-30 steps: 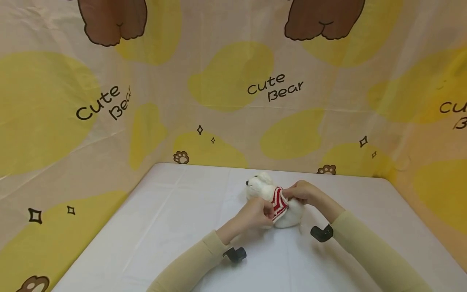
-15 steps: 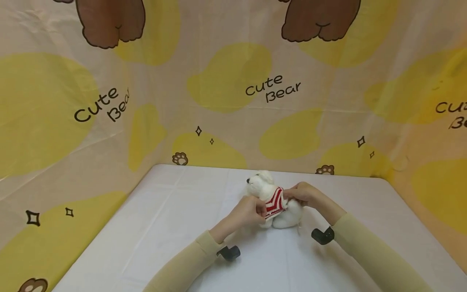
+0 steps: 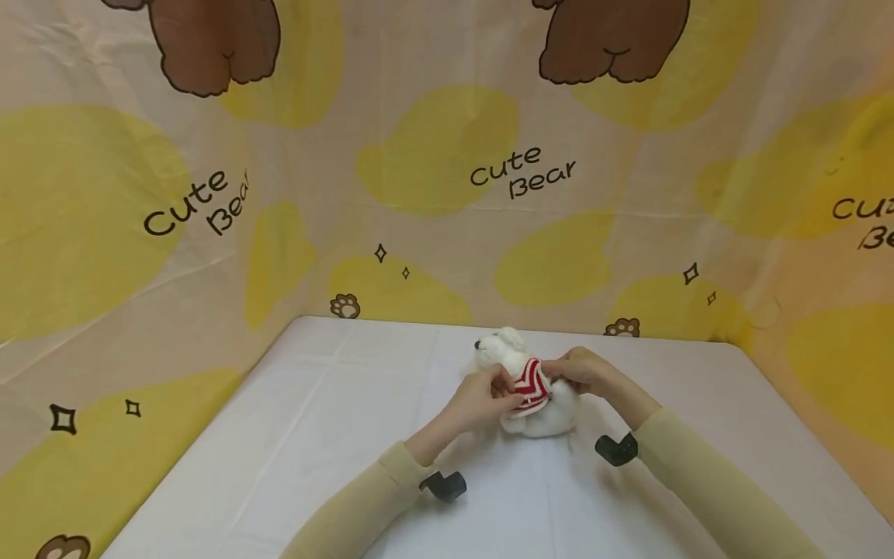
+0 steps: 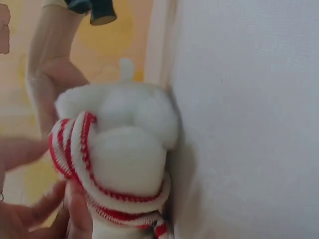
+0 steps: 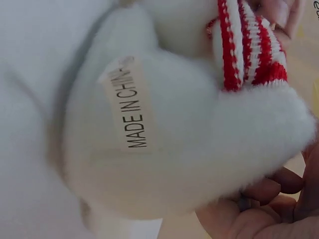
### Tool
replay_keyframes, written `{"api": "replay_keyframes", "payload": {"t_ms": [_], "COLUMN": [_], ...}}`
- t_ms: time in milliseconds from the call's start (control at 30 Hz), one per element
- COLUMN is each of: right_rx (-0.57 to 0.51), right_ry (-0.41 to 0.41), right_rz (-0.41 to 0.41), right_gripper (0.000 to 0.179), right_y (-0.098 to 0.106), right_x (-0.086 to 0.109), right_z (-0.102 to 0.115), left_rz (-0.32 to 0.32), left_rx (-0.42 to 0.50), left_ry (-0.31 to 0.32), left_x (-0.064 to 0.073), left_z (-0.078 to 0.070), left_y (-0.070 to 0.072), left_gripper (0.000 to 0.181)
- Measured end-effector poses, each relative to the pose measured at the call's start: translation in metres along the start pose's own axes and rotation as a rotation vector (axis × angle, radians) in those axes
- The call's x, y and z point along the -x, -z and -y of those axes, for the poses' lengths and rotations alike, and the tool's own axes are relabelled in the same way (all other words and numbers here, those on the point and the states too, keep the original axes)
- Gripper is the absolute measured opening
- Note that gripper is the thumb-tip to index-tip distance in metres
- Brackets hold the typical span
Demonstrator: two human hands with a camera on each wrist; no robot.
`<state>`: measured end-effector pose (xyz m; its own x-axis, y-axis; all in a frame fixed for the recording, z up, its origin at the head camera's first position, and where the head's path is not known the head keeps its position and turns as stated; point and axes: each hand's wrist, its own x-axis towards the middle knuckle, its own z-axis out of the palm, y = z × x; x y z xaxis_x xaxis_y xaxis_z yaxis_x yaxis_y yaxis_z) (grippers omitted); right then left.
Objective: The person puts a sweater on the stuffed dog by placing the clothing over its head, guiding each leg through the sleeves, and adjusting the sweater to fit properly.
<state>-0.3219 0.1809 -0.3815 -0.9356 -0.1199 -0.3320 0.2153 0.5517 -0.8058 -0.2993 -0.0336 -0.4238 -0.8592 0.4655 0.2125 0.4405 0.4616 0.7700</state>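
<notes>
A white plush animal (image 3: 548,417) with a dark nose sits on the table in the head view, its head towards the far left. Around its body is a red-and-white striped knitted sweater (image 3: 532,387). My left hand (image 3: 482,397) is at the sweater's near side, thumb and fingers apart; in the left wrist view its fingertips (image 4: 77,211) touch the knit. My right hand (image 3: 581,368) grips the toy from its far right side. In the right wrist view its curled fingers (image 5: 279,186) are partly hidden behind the white fur, beside a "MADE IN CHINA" label (image 5: 129,112).
A white cloth-covered table (image 3: 335,419) lies under the toy. Its back and side edges meet a printed yellow-and-beige curtain (image 3: 419,163). A black wrist camera (image 3: 447,487) hangs below the left cuff, another black camera (image 3: 616,449) below the right cuff.
My left hand pulled the sweater's near hem left towards the head, then its thumb and fingers spread and the hem slipped back right. My right hand stays nearly still on the toy.
</notes>
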Motion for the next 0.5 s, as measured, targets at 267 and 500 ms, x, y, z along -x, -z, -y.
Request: {"api": "replay_keyframes", "payload": {"t_ms": [267,500], "right_rx": [0.069,0.133], "right_ry": [0.052,0.146], "right_rz": [0.051,0.104], "right_gripper": [0.019,0.017], "right_y": [0.001,0.002], "right_x": [0.001,0.006], "right_z": [0.003,0.005], "left_rz": [-0.126,-0.176], "left_rx": [0.061,0.088], "left_ry": [0.083,0.095], "left_x": [0.0,0.001], "left_z": [-0.008,-0.012], "left_y": [-0.016,-0.019], "left_gripper": [0.019,0.02]}}
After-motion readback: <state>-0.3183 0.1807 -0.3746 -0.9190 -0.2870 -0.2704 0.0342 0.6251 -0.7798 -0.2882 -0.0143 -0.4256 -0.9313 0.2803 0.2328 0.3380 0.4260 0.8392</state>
